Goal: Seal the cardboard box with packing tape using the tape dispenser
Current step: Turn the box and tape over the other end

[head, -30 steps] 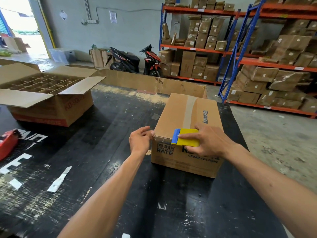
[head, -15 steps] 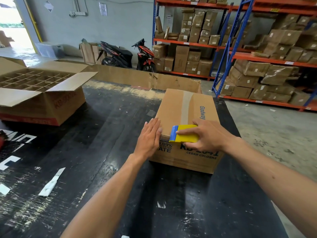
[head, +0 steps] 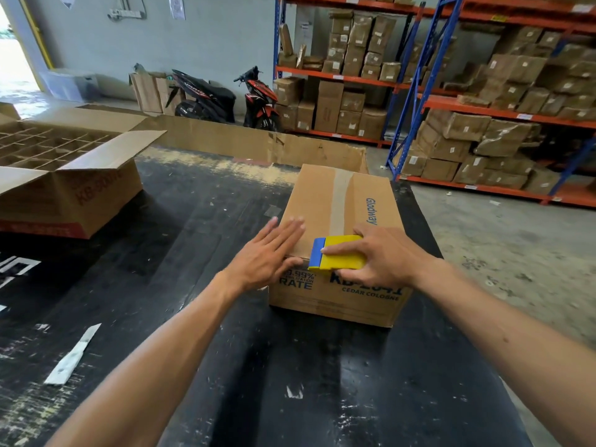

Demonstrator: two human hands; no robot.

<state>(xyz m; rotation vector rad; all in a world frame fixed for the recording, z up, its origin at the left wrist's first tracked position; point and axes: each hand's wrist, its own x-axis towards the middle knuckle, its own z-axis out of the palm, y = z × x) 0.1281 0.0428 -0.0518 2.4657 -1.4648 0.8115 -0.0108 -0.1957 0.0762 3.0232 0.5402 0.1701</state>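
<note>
Cardboard box (head: pixel 325 201), glossy tape strip (head: pixel 341 201) on top; yellow-blue tape dispenser (head: pixel 338 253) is clamped by right hand (head: pixel 383 256); left hand (head: pixel 267 253) is laid flat, fingers together. Front print partly hidden.

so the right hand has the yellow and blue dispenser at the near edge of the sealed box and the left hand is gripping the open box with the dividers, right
Not quite. The head view shows the left hand lying flat on the near left top of the sealed box, not on the open box with dividers. The right hand does hold the yellow and blue dispenser at that near edge.
</note>
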